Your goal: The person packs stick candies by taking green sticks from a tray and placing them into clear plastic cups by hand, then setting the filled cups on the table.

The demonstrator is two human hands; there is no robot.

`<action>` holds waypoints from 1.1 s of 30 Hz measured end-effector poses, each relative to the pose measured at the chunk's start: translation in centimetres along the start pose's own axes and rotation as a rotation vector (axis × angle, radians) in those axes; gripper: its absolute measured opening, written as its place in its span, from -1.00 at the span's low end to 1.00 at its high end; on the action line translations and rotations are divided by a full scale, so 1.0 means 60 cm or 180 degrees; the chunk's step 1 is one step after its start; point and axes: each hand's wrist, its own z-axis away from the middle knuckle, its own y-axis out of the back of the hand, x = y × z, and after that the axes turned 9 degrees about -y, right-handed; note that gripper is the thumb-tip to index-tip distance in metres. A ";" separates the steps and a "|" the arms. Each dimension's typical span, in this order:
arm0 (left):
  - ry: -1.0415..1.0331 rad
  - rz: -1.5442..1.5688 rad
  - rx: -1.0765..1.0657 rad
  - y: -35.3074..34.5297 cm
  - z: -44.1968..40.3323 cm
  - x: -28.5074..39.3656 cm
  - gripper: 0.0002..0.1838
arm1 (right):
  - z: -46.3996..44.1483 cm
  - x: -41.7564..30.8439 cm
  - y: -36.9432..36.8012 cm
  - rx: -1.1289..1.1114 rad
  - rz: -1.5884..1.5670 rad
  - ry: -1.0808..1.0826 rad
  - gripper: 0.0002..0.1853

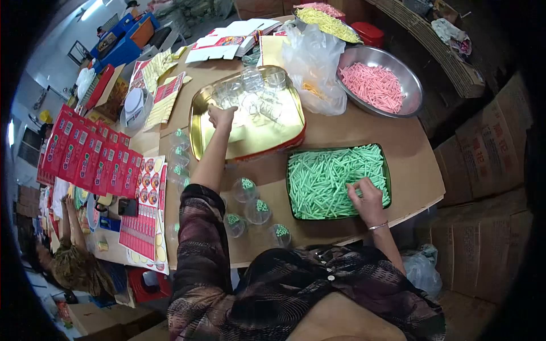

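Your right hand, narrow, touched green sticks; left hand, beyond and left of sticks, hung over gold tray near clear cups (can't tell either's hold).

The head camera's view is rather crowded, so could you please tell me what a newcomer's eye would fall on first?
Probably the bright green sticks, heaped near the middle with the right hand at them. Beyond them sits a metal bowl of pink sticks, and to its left a shiny gold tray holding clear cups.
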 end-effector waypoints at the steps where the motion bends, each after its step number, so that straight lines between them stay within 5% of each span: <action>1: -0.0090 0.0242 -0.0035 -0.013 -0.022 -0.021 -0.04 | -0.002 -0.003 0.002 -0.0113 0.0094 -0.0059 -0.82; 5: -0.0289 0.0469 -0.0482 -0.025 -0.048 -0.046 -0.09 | 0.003 0.009 0.000 0.0159 0.0288 0.0131 -0.81; 6: -0.0565 0.0021 -0.0096 -0.048 -0.064 -0.072 -0.13 | 0.002 0.006 0.005 0.0183 0.0132 -0.0011 -0.81; 10: -0.0076 0.1494 -0.0478 0.041 0.005 0.007 -0.32 | -0.008 -0.011 0.028 0.0342 -0.0519 -0.0791 -0.81; 15: -0.0594 0.2829 -0.0733 0.110 0.104 0.057 -0.36 | -0.014 0.012 0.022 0.0180 0.0981 0.0294 -0.81; 17: -0.0898 0.3178 -0.1384 0.135 0.161 0.097 -0.40 | -0.019 0.017 0.009 0.0175 0.1001 0.0351 -0.81; 23: -0.1439 0.2621 -0.1751 0.119 0.298 0.168 -0.34 | -0.015 0.032 -0.013 0.0163 0.1003 0.0386 -0.83; 25: -0.2045 0.2121 -0.2016 0.119 0.341 0.187 -0.24 | -0.022 0.020 0.004 0.0375 0.0243 0.0127 -0.83; 26: -0.1762 0.2219 -0.2181 0.121 0.368 0.202 -0.26 | -0.024 0.010 0.011 0.0500 0.0320 0.0043 -0.83; 31: -0.2409 0.2283 -0.2274 0.099 0.433 0.229 -0.31 | -0.029 0.027 0.014 0.0351 -0.0111 -0.0398 -0.82; 33: -0.2608 0.2007 -0.2186 0.106 0.451 0.238 -0.32 | -0.037 -0.001 0.037 0.0225 -0.0559 -0.1184 -0.79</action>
